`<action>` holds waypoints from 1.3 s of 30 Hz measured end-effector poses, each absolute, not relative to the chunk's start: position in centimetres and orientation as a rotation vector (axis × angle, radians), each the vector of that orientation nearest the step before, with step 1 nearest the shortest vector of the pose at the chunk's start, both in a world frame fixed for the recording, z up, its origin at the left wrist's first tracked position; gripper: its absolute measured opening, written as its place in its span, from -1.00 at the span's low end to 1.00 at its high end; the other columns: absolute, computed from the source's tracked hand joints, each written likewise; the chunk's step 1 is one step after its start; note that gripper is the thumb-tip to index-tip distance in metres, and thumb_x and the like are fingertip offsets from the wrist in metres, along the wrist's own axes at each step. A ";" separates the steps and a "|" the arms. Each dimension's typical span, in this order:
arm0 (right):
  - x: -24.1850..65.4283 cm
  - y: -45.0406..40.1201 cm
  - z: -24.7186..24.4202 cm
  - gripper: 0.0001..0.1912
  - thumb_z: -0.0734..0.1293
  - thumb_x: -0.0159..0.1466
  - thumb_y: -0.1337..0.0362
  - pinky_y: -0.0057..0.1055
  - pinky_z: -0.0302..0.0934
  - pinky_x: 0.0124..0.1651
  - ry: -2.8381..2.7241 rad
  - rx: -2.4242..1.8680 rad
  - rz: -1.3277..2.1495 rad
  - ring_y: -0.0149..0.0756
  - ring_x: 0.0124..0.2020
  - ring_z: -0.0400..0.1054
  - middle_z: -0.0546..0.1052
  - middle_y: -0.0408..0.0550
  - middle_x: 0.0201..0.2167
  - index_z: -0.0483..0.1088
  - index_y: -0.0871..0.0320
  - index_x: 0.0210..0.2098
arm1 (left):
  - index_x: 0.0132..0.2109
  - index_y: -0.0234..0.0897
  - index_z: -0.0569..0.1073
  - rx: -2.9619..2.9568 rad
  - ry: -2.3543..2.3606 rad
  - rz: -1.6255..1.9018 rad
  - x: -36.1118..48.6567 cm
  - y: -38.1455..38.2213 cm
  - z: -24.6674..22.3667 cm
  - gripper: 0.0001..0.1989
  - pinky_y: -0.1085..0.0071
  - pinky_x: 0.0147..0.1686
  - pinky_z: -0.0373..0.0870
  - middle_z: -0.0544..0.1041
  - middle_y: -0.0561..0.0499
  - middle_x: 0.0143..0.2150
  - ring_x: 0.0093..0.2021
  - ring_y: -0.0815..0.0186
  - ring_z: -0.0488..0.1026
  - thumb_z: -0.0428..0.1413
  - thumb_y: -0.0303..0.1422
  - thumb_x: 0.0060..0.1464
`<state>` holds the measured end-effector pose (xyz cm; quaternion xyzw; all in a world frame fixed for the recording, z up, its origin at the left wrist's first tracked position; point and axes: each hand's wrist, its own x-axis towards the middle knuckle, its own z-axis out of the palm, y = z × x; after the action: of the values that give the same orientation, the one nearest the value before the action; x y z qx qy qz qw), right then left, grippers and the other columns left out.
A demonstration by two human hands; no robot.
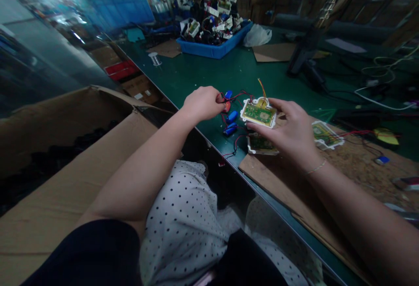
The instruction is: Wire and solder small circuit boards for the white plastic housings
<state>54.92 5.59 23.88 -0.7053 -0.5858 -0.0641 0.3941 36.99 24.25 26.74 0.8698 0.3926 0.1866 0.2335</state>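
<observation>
My right hand (291,131) grips a white-framed green circuit board (260,114) by its edges, thumb below and fingers behind. Orange and yellow wires stick up from its top, and red and black wires run left from it. My left hand (204,103) is closed, with the fingertips pinching thin red and black wires (224,98). Beside those fingertips lie blue cylinders (231,117) with red and black leads, and a small red piece (226,107). A second framed board (262,144) sits under the held one, partly hidden by my right hand.
Another framed board (324,134) lies on a brown worn board (281,185) at right. A blue tray (212,50) heaped with wired parts stands at the back, near a solder spool (155,59). A dark tool (309,59) stands back right. An open cardboard box (81,159) is at left.
</observation>
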 end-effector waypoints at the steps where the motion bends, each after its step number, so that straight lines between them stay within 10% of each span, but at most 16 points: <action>1: 54.9 5.5 24.1 -0.29 0.50 0.05 -0.14 -0.06 0.33 -0.06 -1.477 -1.788 -0.170 0.00 -0.12 0.44 0.56 0.09 -0.09 0.45 0.09 0.09 | -0.58 -0.20 0.46 2.390 1.082 0.522 36.7 24.1 27.2 -0.76 0.34 -0.34 0.22 0.26 -0.02 -0.58 -0.30 0.13 0.40 0.31 -0.30 -0.06; 22: 56.3 4.8 26.5 -0.26 0.49 0.06 -0.14 -0.01 0.34 -0.03 -1.406 -1.770 -0.189 0.06 -0.05 0.44 0.54 0.16 -0.02 0.44 0.17 0.11 | -0.27 -0.30 0.48 2.055 0.738 0.585 41.2 21.9 24.7 -0.66 0.53 -0.35 0.34 0.63 -0.04 -0.34 -0.46 0.46 0.45 -0.08 -0.27 0.39; 33: 55.6 2.2 31.7 -0.36 0.51 0.08 -0.08 0.04 0.39 0.03 -1.432 -1.721 -0.212 0.09 -0.04 0.48 0.58 0.12 -0.02 0.49 0.10 0.07 | -0.46 -0.21 0.30 2.032 0.683 1.283 39.1 17.4 31.2 -0.64 0.47 -0.39 0.26 0.31 0.09 -0.53 -0.49 0.41 0.31 -0.02 -0.26 0.34; 39: 55.2 -2.9 33.7 -0.37 0.53 0.02 -0.13 0.05 0.46 0.06 -1.310 -1.743 0.085 0.03 -0.01 0.51 0.58 -0.15 0.02 0.48 -0.20 0.07 | -0.55 -0.23 0.05 1.864 0.500 1.032 37.6 14.3 32.1 -0.52 0.43 -0.58 -0.02 0.00 0.12 -0.58 -0.61 0.46 0.00 -0.02 -0.26 0.34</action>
<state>55.19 -2.87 33.68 -0.7086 -0.5327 0.0346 0.4615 37.57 14.34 32.08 0.7568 0.2032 0.4190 0.4588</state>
